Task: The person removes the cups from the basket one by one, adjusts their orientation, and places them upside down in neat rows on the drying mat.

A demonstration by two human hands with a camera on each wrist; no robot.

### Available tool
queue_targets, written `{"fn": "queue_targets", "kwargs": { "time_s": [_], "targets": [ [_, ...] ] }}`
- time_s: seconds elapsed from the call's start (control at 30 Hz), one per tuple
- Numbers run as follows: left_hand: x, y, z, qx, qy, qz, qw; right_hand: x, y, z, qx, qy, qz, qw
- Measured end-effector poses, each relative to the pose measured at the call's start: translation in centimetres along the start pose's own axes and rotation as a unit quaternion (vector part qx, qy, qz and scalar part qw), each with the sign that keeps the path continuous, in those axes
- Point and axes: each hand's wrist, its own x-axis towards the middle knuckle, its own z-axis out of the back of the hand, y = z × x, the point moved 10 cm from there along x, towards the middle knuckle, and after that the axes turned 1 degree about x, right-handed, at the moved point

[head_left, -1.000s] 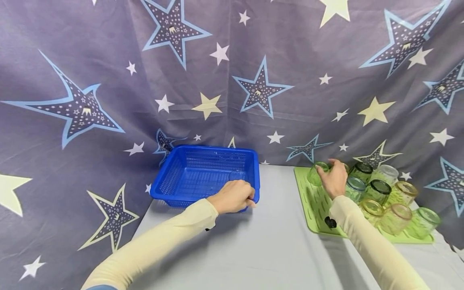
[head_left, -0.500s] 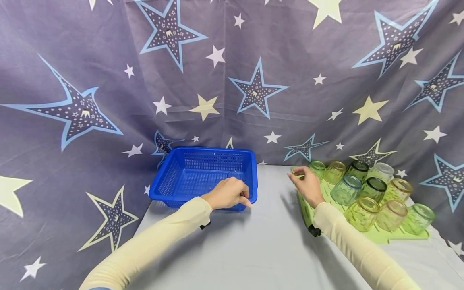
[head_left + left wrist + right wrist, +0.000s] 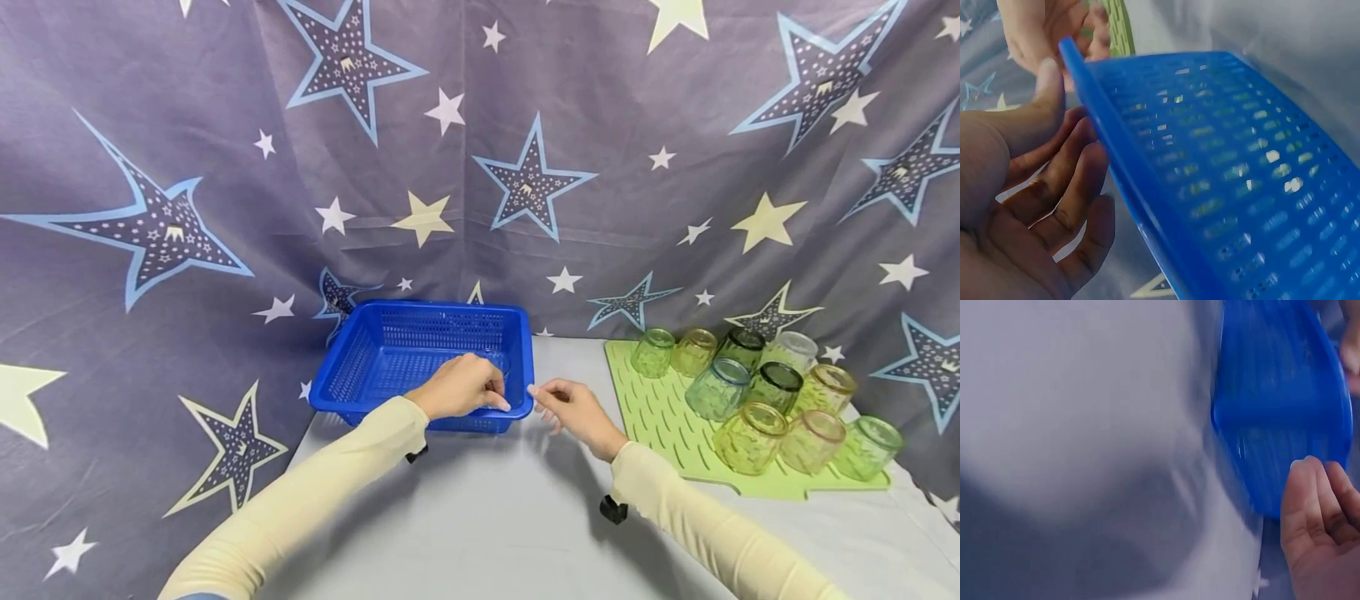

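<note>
A blue plastic basket (image 3: pixel 420 412) with perforated walls sits at the middle of the table. Over its near right corner is my left hand (image 3: pixel 461 385), fingers loosely bent beside the rim (image 3: pixel 1107 119) with nothing visible between them. Partly hidden behind that hand, a clear glass (image 3: pixel 501 358) stands inside the basket's right end. My right hand (image 3: pixel 573 412), holding nothing, has its fingertips right at the outside of the basket's right rim. The right wrist view shows its fingers (image 3: pixel 1304 494) fairly straight, close to the blue wall.
To the right lies a green drying mat (image 3: pixel 648 417). Several tinted glasses cover its right part, among them a green glass (image 3: pixel 653 354), a blue glass (image 3: pixel 717 390) and a yellow glass (image 3: pixel 750 437). A star-patterned cloth (image 3: pixel 547 275) hangs behind the table (image 3: pixel 487 517).
My right hand has left the green glass on the mat and moved left, empty, to the basket's right rim. My left hand has shifted slightly left and up over the basket corner.
</note>
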Motion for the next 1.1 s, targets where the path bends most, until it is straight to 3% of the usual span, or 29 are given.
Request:
{"fn": "queue_targets", "kwargs": {
  "time_s": [0.17, 0.33, 0.47, 0.63, 0.93, 1.1],
  "targets": [
    [0.4, 1.1, 0.9, 0.014, 0.000, 0.006, 0.9999, -0.6, -0.3, -1.5, 0.045, 0.017, -0.028, 0.9984],
    [0.7, 3.4, 1.3, 0.045, 0.024, 0.043, 0.9978, -0.7, -0.5, -1.5, 0.066, 0.010, -0.040, 0.9970],
    [1.1, 5.0, 1.3, 0.068, 0.040, 0.048, 0.9958, -0.8, -0.5, -1.7, 0.071, 0.012, -0.042, 0.9965],
    [2.0, 6.3, 1.4, 0.094, 0.048, 0.027, 0.9940, -0.7, -0.7, -1.8, 0.072, 0.011, -0.039, 0.9966],
    [3.5, 6.2, 1.1, 0.146, 0.078, -0.034, 0.9856, -0.6, -0.9, -1.8, 0.078, 0.006, -0.042, 0.9961],
    [3.8, 6.0, 0.6, 0.178, 0.070, -0.080, 0.9784, -0.7, -1.1, -1.9, 0.087, 0.005, -0.045, 0.9951]
  ]
}}
